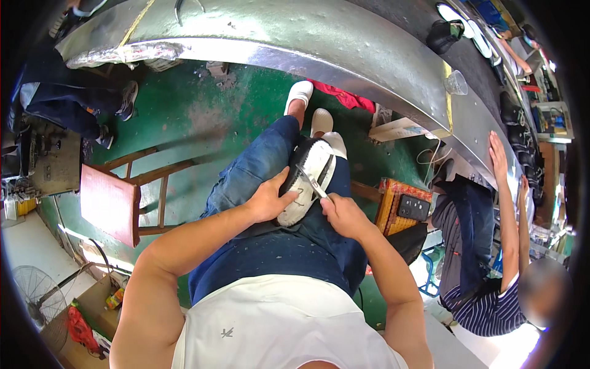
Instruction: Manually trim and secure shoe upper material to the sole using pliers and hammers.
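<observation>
Across my lap lies a black shoe with its pale underside [312, 161] turned up and a dark gathered edge around it. My left hand [271, 195] grips the shoe's left side, thumb over the pale underside and fingers around the dark edge. In my right hand [345, 215] is a slim metal hand tool [316, 186] with a small red mark. Its far end reaches over the middle of the underside; I cannot make out the tip's shape, nor tell whether it touches. Dark blue cloth covers my lap beneath the shoe.
A long metal bench [362, 74] curves ahead, with a clear cup [455, 83] on it. Left stands a wooden stool [110, 203]; right, a woven seat bears a black phone [413, 208]. A striped-shirted person [485, 310] rests hands on the bench. A fan [38, 295] stands lower left.
</observation>
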`<state>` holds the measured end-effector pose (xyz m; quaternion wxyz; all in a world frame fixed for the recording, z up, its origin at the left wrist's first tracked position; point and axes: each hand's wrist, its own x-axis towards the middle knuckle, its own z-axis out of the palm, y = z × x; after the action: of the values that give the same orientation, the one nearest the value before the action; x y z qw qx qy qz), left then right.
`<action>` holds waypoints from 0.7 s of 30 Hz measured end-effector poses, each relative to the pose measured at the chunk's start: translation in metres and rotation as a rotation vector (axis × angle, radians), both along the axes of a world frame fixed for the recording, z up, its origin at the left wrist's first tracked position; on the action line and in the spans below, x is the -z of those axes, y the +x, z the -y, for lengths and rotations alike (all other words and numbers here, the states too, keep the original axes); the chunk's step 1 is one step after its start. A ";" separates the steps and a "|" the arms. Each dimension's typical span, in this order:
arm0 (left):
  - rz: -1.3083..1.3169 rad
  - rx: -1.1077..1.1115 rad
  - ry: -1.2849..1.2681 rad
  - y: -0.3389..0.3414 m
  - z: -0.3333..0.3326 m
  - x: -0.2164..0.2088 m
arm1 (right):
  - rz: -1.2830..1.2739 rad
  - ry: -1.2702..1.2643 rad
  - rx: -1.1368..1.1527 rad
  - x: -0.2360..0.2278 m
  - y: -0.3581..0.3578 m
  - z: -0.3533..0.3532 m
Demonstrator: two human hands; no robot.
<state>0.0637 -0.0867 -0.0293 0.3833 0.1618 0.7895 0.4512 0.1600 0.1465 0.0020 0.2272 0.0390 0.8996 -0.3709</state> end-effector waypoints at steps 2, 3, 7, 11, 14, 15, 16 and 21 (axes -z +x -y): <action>0.020 0.061 -0.010 0.003 0.000 -0.008 | 0.115 -0.098 0.046 -0.002 0.003 -0.010; 0.050 0.119 -0.022 0.004 -0.002 -0.015 | 0.139 -0.235 0.164 -0.002 0.011 -0.014; 0.122 0.254 -0.310 -0.010 -0.020 -0.033 | 0.103 -0.673 0.587 0.031 0.057 -0.018; -0.284 0.260 -0.115 -0.038 -0.014 -0.066 | 0.113 -0.775 0.766 0.042 0.079 -0.022; -0.378 0.029 0.152 -0.072 -0.023 -0.102 | 0.109 -0.831 0.857 0.045 0.085 -0.021; -0.379 0.020 0.217 -0.078 -0.032 -0.121 | 0.121 -0.845 0.893 0.045 0.085 -0.021; -0.381 0.008 0.281 -0.081 -0.042 -0.135 | 0.134 -0.860 0.924 0.044 0.084 -0.020; -0.172 0.090 0.409 -0.093 -0.094 -0.133 | 0.130 -0.786 0.845 0.031 0.090 -0.030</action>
<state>-0.0293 0.0069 0.1037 0.2937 0.3089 0.7034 0.5688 0.2498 0.1762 -0.0285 0.1115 0.3298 0.5850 -0.7325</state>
